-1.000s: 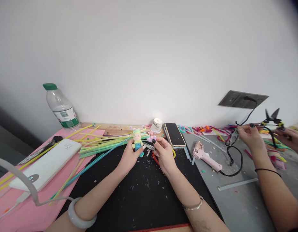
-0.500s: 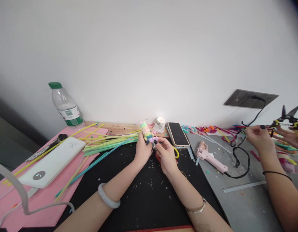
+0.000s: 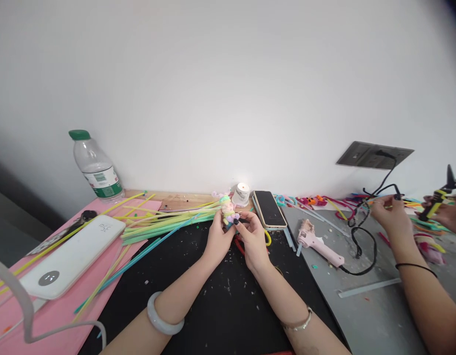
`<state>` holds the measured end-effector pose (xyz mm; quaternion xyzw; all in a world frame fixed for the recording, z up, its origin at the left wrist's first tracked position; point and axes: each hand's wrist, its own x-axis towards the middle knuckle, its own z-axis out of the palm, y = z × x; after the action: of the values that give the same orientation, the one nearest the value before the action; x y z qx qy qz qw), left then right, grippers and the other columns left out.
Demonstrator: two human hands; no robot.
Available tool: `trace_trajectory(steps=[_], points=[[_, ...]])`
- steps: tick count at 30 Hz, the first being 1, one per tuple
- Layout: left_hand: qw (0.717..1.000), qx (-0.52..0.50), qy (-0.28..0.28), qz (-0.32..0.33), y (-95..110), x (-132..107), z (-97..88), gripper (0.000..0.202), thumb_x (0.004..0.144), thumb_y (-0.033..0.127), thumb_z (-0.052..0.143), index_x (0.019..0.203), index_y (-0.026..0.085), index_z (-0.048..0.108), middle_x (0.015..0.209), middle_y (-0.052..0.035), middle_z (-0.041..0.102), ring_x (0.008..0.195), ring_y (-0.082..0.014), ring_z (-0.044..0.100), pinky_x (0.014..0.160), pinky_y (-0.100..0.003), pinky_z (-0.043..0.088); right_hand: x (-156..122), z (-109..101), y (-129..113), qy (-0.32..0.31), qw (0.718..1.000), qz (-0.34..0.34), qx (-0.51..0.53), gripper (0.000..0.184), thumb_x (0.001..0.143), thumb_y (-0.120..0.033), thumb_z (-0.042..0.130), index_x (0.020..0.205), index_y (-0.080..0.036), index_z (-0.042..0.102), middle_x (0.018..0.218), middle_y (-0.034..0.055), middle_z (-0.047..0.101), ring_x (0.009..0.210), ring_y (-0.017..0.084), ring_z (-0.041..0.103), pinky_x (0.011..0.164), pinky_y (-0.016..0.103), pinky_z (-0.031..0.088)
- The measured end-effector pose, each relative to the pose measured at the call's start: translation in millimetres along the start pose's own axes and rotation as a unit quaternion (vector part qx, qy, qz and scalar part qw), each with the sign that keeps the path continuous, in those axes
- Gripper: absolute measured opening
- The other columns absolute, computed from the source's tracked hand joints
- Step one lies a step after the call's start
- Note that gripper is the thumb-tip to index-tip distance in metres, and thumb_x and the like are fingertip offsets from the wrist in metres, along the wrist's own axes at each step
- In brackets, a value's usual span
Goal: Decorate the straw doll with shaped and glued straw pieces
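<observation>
My left hand [image 3: 218,238] and my right hand [image 3: 254,235] meet over the black mat [image 3: 220,296], both pinched on a small pastel pipe-cleaner doll [image 3: 228,209] held upright between the fingertips. The doll has a pale green and pink head, and a purple flower sits at its front by my right fingertips. A bundle of green, yellow and blue pipe cleaners [image 3: 157,224] lies just left of my hands. Something red [image 3: 239,245] lies on the mat under my right hand.
A water bottle [image 3: 95,167], a white power bank [image 3: 70,256] on pink sheets, a small candle [image 3: 241,194], a phone [image 3: 268,209] and a pink glue gun [image 3: 318,241] with black cord surround the mat. At the right another person's hands [image 3: 392,217] hold scissors [image 3: 444,192] and wire.
My hands have turned the doll upright and brought it closer together between both sets of fingertips. The person at the right has lowered the scissors towards the right edge.
</observation>
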<state>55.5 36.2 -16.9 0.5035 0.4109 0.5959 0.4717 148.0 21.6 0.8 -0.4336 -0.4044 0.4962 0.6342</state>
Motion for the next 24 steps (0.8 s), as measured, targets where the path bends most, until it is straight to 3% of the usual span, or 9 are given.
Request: trace_trajectory(steps=[3, 8, 17, 24], points=[[1.000, -0.008, -0.001, 0.004, 0, 0, 0.8, 0.042, 0.076, 0.019, 0.062, 0.116, 0.019, 0.048, 0.123, -0.0116, 0.059, 0.109, -0.0215, 0.058, 0.091, -0.033, 0.045, 1, 0, 1, -0.005, 1.000, 0.005, 0.019, 0.034, 0.065, -0.027, 0.075, 0.094, -0.022, 0.058, 0.096, 0.0006, 0.056, 0.062, 0.009, 0.048, 0.049, 0.020, 0.036], [1.000, 0.000, -0.006, 0.003, -1, 1, -1.5, 0.044, 0.076, 0.019, 0.062, 0.118, 0.019, 0.049, 0.124, -0.0114, 0.058, 0.110, -0.0221, 0.057, 0.092, -0.034, 0.044, 3, -1, 0, -0.015, 0.999, 0.028, 0.038, 0.036, 0.063, -0.025, 0.075, 0.094, -0.021, 0.057, 0.094, 0.0005, 0.054, 0.061, 0.008, 0.047, 0.045, 0.018, 0.033], [0.997, -0.022, -0.076, 0.018, 3, 4, -7.0, 0.046, 0.078, 0.023, 0.061, 0.123, 0.017, 0.048, 0.128, -0.0126, 0.055, 0.118, -0.0234, 0.052, 0.099, -0.036, 0.039, 6, -4, -6, -0.029, 0.999, 0.027, 0.038, 0.033, 0.063, -0.026, 0.076, 0.093, -0.022, 0.060, 0.092, 0.0000, 0.056, 0.055, 0.006, 0.042, 0.040, 0.017, 0.028], [0.999, -0.017, -0.042, -0.008, 1, 4, -6.6, 0.046, 0.078, 0.027, 0.062, 0.120, 0.017, 0.048, 0.123, -0.0119, 0.059, 0.111, -0.0224, 0.056, 0.096, -0.036, 0.042, 5, -4, -9, -0.037, 0.999, -0.015, -0.015, 0.027, 0.068, -0.029, 0.073, 0.091, -0.020, 0.062, 0.081, -0.0008, 0.059, 0.055, 0.007, 0.041, 0.046, 0.019, 0.031]])
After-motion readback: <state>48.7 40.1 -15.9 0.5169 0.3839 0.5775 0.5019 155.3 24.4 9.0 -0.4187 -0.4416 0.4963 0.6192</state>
